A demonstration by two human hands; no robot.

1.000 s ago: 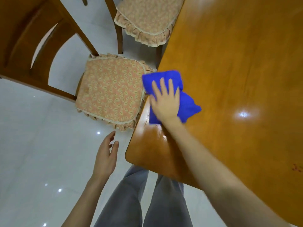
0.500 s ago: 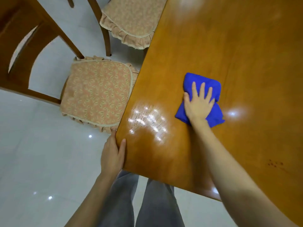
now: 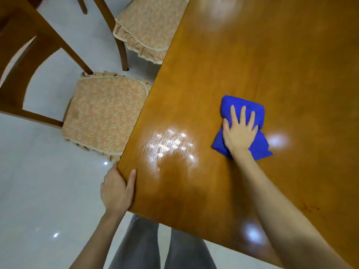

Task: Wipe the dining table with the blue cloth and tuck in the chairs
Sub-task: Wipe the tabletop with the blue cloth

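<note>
My right hand (image 3: 240,135) lies flat, fingers spread, pressing the soft, bunched blue cloth (image 3: 244,109) on the desk (image 3: 252,55); it should slide easily. My left hand (image 3: 116,189) grips the desk's corner.

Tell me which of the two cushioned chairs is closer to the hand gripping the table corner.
The chair with the brighter patterned cushion, just beyond the left hand. The other chair stands farther along the table edge, at the picture's top.

R hand (image 3: 239,133) flat on blue cloth (image 3: 244,107); L hand (image 3: 116,188) grips table (image 3: 252,55) corner.
</note>
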